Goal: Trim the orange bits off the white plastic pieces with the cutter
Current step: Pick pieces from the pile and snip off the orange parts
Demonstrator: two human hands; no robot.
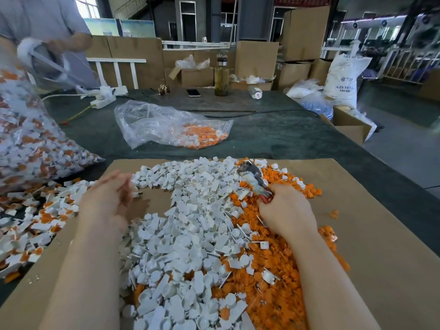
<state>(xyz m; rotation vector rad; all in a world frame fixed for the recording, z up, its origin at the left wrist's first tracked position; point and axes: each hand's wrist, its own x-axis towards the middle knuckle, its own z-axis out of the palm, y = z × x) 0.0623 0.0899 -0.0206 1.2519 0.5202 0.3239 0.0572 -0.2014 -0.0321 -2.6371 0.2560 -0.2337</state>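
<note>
Head view: right hand [287, 210] grips the worn, red-handled metal cutter [253, 178], fingers curled round the handles, tool head pointing up-left over the pile. Can't tell whether the blades are apart or closed.

Left hand [108, 198] sits at the left edge of the pile, motion-blurred. Its fingers look loosely curled, with a small white plastic piece [138, 193] at the fingertips. Pinched or just touching, can't tell.

Trimmed stock sits on the flat brown cardboard sheet [357, 234]: heap of small white plastic pieces [190, 234] in the middle, heap of cut-off orange plastic bits [273, 294] to the right under the right arm. Untrimmed white-and-orange parts [42, 217] lie spilled on the dark green tabletop [273, 136], left of the cardboard, by a full clear plastic bag [31, 144]. A second clear bag [171, 125] lies further back, nearly empty.

Judgement: between cuts, at pickup of the next part. Next move needs a firm pinch on one untrimmed piece, brought to the cutter with the orange tab between the blades and the fingertips away from the cut line.
</note>
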